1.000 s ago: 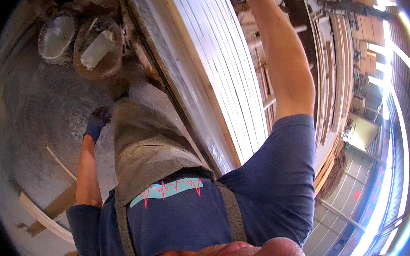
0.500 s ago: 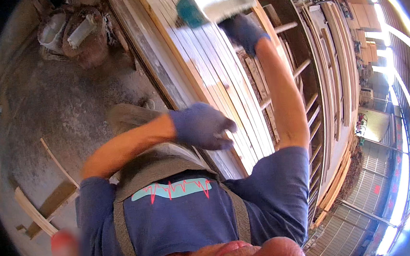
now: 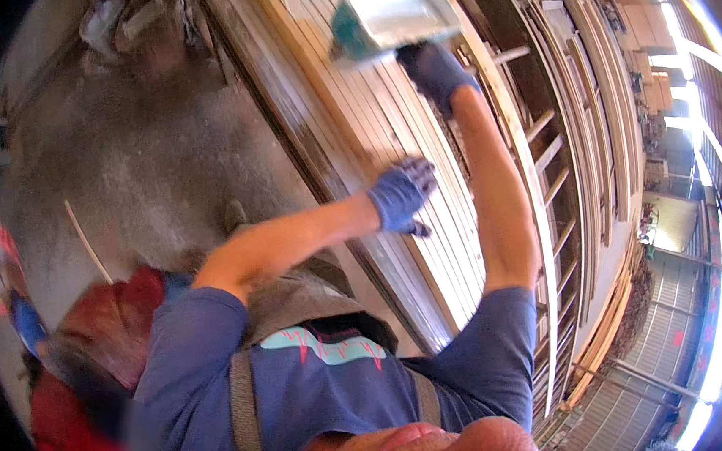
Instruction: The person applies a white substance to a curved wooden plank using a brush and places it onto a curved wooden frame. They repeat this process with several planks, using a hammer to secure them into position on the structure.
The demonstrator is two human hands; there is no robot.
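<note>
My right hand (image 3: 437, 72), in a blue and black work glove, grips a box-shaped tool (image 3: 408, 16) with a green end and a pale hollow inside. I cannot make out what kind of tool it is. It is held over the far part of a row of long narrow wooden strips (image 3: 366, 110) packed side by side. My left hand (image 3: 403, 192), gloved alike, is over the nearer part of the strips, fingers apart and nothing in it. Whether it touches the wood I cannot tell.
A person in a red top and dark red cap (image 3: 118, 317) bends close at my left. A rack with rungs (image 3: 547, 151) runs along the right, with stacked boards (image 3: 593, 105) beyond it. Sacks or tubs (image 3: 121, 28) stand on the floor at the far left.
My left hand has moved right and up over the strips, its fingers now spread. The tool in my right hand has shifted slightly right and nearer. A person in red has come in at lower left.
</note>
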